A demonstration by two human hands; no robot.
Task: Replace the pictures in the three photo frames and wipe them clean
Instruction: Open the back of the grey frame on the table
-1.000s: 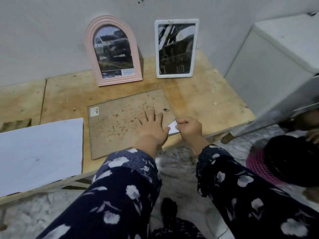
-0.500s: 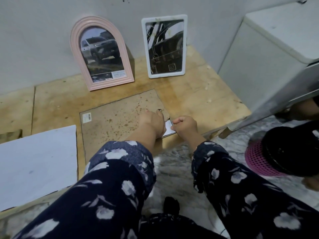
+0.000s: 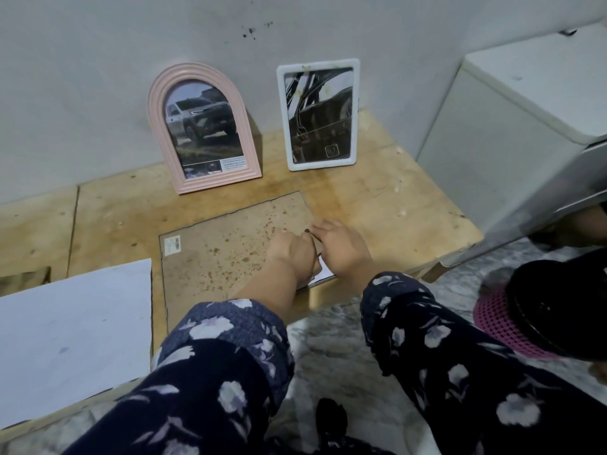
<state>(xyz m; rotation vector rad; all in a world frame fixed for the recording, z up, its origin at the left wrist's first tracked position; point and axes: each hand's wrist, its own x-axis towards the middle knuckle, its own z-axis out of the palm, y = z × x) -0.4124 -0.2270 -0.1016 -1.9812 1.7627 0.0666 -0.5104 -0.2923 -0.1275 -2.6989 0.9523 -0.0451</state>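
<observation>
- Our left hand (image 3: 292, 254) rests on the right part of the frame back (image 3: 230, 254), fingers bent down at its right edge; whether they grip the board or only press it we cannot tell.
- Our right hand (image 3: 341, 249) lies just beside the left, touching it, fingers reaching over the same right edge of the board; we cannot tell whether they pinch anything.
- A white strip (image 3: 323, 274), seemingly the frame's rim or a sheet, shows under the board between and below our two wrists.
- The frame back is a brown, speckled board lying flat and face down on the table (image 3: 377, 205), with a small barcode label (image 3: 172, 245) at its far left corner.
- Both hands sit on the board's right side; the rest of it stretches away to our left.
- Beyond the hands, the pink frame (image 3: 203, 126), arched, stands leaning on the wall (image 3: 98, 77), holding a picture of a pickup.
- To its right, apart from it, the white frame (image 3: 320, 114) stands against the wall too, with a dark car picture.
- Left of the board, near its edge, lies a white sheet (image 3: 72, 323) on the table.
- Our sleeves (image 3: 230, 372) are dark with pale flowers.
- To the right stands a white cabinet (image 3: 492, 133); lower right, a pink basket (image 3: 499, 323) with a black object in it.
</observation>
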